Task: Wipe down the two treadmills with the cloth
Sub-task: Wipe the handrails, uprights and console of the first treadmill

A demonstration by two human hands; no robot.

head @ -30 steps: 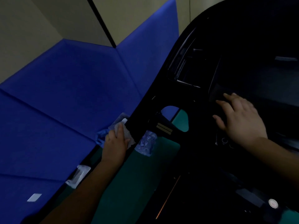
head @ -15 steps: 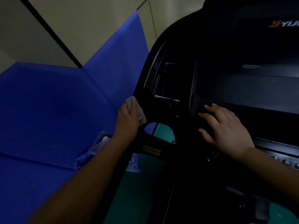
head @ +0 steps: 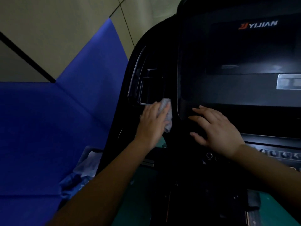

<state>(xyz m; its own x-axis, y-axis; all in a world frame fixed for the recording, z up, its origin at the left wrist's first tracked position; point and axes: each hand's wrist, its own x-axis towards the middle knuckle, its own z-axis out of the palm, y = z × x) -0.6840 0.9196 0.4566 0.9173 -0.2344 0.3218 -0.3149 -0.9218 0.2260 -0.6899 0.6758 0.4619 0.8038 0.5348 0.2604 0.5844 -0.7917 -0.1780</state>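
My left hand (head: 151, 123) presses the cloth (head: 165, 111) flat against the treadmill (head: 162, 66) console's left side, just below the dark side pocket (head: 151, 88), fingers straight over the wad rather than curled round it, while my right hand (head: 216, 129) rests open, holding nothing, on the panel under the screen (head: 260, 51). I judge the wiping only partly done (this console is in hand, with the screen and buttons (head: 276, 154) seemingly left), and the second treadmill is out of sight, the dim light hiding any dirt.
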